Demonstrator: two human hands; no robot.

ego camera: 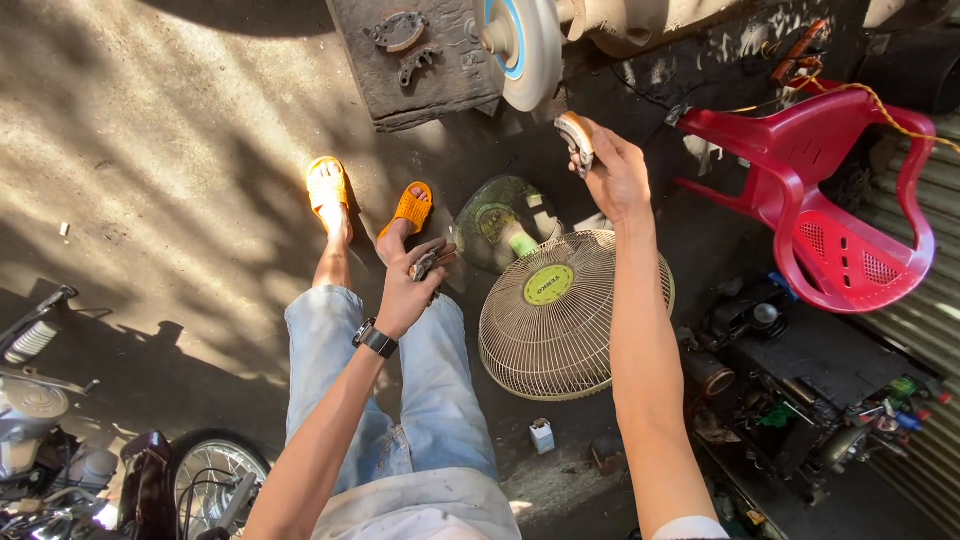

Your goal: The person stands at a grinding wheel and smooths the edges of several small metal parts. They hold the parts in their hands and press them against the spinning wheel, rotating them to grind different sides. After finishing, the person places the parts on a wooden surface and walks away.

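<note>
The right hand is reaching up and forward, its fingers curling around a curved brake shoe with an orange-brown lining; the thumb and fingers are pinching it at its lower end, so the piece is standing out above the fist, just below and to the right of a white grinding wheel with a blue ring near its hub. The shoe is sitting close to the wheel's rim, though whether it is touching cannot be told from this view.

The left hand is hanging lower, over the knees in pale blue jeans, with a black wristwatch on the wrist. Its fingers are closing together around a dark metal part, gripping it against the palm; the exact kind of part is too small to tell.

More curved brake shoes are lying on a dark block left of the wheel. Feet in orange sandals are resting on the concrete ground. A cream fan guard with a yellow-green centre is lying flat just right of the knees, between the two arms, and a clear fan blade is lying behind it. A red plastic chair is standing tipped at the right, and a motorbike wheel is showing at the lower left
</note>
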